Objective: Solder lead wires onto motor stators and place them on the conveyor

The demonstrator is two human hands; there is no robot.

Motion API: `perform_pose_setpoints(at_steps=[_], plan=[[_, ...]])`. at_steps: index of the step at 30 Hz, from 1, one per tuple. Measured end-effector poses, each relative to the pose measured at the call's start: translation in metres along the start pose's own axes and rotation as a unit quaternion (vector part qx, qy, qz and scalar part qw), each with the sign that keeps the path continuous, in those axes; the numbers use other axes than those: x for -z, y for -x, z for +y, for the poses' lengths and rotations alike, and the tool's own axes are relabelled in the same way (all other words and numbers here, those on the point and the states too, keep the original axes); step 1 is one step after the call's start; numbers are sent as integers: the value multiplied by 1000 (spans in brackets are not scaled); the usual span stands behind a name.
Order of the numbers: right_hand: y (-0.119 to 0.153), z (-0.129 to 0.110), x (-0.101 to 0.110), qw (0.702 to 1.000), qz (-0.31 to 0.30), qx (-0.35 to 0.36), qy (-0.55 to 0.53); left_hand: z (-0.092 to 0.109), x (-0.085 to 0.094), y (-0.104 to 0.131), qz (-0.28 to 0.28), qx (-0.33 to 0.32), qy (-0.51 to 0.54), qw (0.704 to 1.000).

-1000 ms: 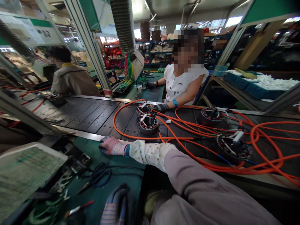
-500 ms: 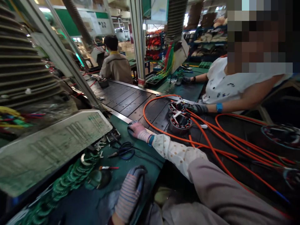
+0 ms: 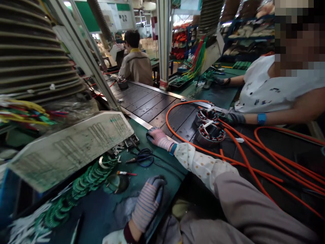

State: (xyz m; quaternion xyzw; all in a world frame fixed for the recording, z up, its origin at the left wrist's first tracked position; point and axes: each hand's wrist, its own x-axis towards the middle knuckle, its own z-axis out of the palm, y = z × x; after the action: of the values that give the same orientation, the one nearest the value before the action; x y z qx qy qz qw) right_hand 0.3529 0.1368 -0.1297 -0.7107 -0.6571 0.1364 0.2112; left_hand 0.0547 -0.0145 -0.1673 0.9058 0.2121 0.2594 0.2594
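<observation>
My view swings left; my striped-gloved right hand [image 3: 159,138] stays flat on the green bench mat [image 3: 106,210], holding nothing, left hand [image 3: 147,201] resting empty beside blue-handled scissors [image 3: 142,158].

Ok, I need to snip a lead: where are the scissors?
In the head view, the blue-handled scissors lie on the green bench mat, just left of the right hand and above the red-tipped tool.
</observation>
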Motion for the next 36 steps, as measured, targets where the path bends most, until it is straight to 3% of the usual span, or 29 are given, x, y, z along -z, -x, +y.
perform_pose_setpoints(at_steps=[4,7,12,17,23,26,30,33,36], plan=[[-1,8,-10,991,30,-5,-129,10,3,-2,-24,9,14,1000],[-6,15,-15,964,64,-18,-259,16,6,-4,-33,17,35,999],[-16,30,-10,871,116,-64,-473,18,8,-4,-40,23,40,998],[-21,42,1,778,118,-113,-606,18,9,-3,-41,22,36,998],[-22,43,2,718,103,-139,-674,19,10,-4,-39,23,38,998],[-21,41,0,713,99,-137,-680,21,12,-6,-42,23,43,998],[-21,41,-2,736,97,-124,-658,22,12,-6,-42,21,48,998],[-21,40,-5,776,101,-99,-615,22,10,-5,-38,21,53,998],[-18,37,-11,836,100,-60,-536,22,9,-5,-35,20,51,998]])
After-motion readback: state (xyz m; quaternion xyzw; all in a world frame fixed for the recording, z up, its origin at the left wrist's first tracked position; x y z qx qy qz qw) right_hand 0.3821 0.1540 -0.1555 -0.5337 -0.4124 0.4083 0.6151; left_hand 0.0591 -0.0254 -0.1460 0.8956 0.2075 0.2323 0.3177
